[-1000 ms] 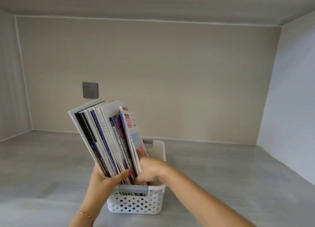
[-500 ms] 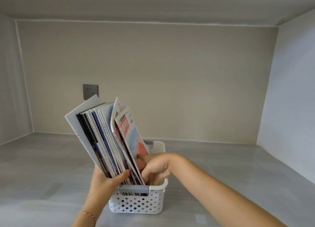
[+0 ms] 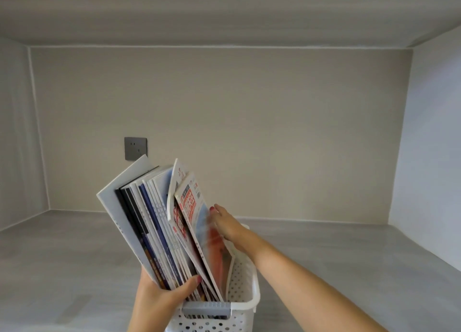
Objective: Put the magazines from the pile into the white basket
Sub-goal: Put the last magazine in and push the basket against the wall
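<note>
Several magazines point(image 3: 147, 222) stand on edge in the white perforated basket point(image 3: 243, 281), leaning left. My left hand point(image 3: 162, 299) grips the lower part of the bundle, thumb across the front spines. The rightmost magazine, with a red and white cover point(image 3: 199, 222), tilts away from the others. My right hand point(image 3: 227, 224) lies flat against that cover's right side, fingers stretched out, above the basket's far rim. The magazines' bottoms are hidden inside the basket.
The basket sits on a grey shelf surface point(image 3: 349, 269) inside a cabinet recess with walls left, right and behind. A grey wall socket point(image 3: 135, 148) is on the back wall above the magazines. The basket has a grey handle strip point(image 3: 205, 308) on its near rim.
My right hand came up out of the basket and now presses flat on the red-covered magazine. The view has moved closer to the basket.
</note>
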